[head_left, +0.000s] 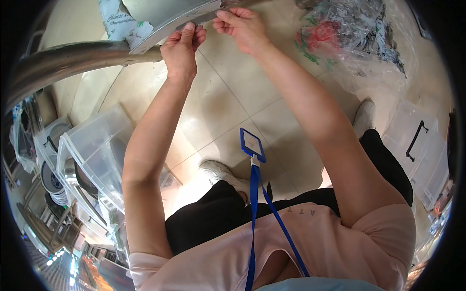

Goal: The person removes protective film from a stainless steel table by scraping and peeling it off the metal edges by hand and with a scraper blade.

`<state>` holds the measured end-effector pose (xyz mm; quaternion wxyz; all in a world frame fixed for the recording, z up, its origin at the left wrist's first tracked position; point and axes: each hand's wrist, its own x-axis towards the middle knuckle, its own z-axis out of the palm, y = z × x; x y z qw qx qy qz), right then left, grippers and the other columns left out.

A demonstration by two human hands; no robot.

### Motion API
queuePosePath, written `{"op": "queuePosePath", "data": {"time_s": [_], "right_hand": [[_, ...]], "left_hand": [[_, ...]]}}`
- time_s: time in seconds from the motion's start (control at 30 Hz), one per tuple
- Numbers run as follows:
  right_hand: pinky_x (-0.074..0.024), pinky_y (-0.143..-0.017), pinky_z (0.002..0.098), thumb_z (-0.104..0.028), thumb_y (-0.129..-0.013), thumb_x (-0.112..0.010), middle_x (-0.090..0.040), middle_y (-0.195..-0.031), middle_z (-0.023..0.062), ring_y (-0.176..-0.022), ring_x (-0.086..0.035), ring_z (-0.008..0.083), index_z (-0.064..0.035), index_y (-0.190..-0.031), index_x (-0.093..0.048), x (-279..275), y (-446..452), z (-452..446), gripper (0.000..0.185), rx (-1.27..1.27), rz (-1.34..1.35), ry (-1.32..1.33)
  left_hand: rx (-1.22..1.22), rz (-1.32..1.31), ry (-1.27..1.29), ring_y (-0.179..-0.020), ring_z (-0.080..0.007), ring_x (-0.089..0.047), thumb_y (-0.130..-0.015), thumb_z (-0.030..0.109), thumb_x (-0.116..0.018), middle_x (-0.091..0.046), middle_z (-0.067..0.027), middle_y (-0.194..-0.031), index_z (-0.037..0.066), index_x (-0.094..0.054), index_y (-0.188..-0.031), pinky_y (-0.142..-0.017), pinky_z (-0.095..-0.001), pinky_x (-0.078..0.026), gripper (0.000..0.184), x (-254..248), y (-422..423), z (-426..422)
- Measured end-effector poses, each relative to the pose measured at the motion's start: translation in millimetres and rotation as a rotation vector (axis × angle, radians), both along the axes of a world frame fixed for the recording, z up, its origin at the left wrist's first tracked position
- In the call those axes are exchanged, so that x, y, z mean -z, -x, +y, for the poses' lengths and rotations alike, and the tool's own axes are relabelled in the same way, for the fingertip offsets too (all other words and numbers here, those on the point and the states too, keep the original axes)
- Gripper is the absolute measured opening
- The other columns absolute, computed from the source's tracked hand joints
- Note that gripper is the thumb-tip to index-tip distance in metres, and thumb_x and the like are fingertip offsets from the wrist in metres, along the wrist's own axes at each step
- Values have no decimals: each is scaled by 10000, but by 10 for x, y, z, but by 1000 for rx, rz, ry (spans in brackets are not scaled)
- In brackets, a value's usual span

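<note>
At the top, a stainless steel panel (187,18) with a bent edge juts out above the floor. Torn white protective film (116,22) with printed lettering still covers its left part. My left hand (182,51) is closed at the panel's lower edge, thumb pressed against the curled fingers. Just right of it, my right hand (242,31) pinches thumb to fingers at the panel's right end. Whatever lies between the fingertips of either hand is too small to make out.
A thick metal tube (73,60) runs under the panel at left. Upper right, a clear plastic bag (359,41) holds crumpled film scraps. Clear plastic bins (97,145) stand at left, and a clear drawer box (420,150) with a black handle at right. A blue badge (253,144) hangs down.
</note>
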<state>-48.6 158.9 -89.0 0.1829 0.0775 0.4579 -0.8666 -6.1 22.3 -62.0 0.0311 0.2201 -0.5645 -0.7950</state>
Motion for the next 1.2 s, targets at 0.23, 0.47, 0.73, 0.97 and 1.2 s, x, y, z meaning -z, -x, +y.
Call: {"op": "queuePosePath", "data": {"time_s": [0.23,0.47,0.73,0.97,1.2], "right_hand": [[-477,-610,254,-109,-809,-579,-604,-775,72,-663,-571,136,13,-878,-577,126,79,44,141,-30,91,-115],[-472,-641,258,-136,-813,-577,-596,-794,77,-688,-569,141,12,-885,-575,-96,9,171,164,-156,27,-85],[-470,-723,293,-276,-860,-516,-589,-854,109,-785,-575,181,28,-938,-548,-218,-154,394,316,-227,-150,-67],[-453,-710,268,-230,-847,-545,-586,-865,74,-779,-557,150,-11,-945,-554,-193,-117,367,240,-238,50,-236],[-457,-616,255,-10,-719,-630,-587,-759,43,-685,-561,141,-13,-756,-606,-429,-79,435,44,18,920,-661]], "left_hand": [[26,-31,-98,-724,-183,-595,-854,121,-526,-599,-134,-848,-49,-531,-897,-671,-262,-506,175,100,10,-20],[78,-28,-162,-698,-156,-577,-854,120,-520,-597,-109,-822,-13,-542,-857,-647,-246,-488,135,56,-36,-56],[83,-73,-257,-671,-139,-552,-847,124,-525,-589,-78,-776,19,-545,-839,-621,-234,-464,107,27,-139,-115],[131,-49,-186,-669,-140,-552,-854,154,-523,-588,-73,-775,24,-546,-840,-622,-232,-463,133,6,-136,-98],[247,-116,-374,-717,-139,-535,-868,194,-503,-558,-55,-800,34,-522,-921,-624,-223,-452,169,-123,-126,-175]]}}
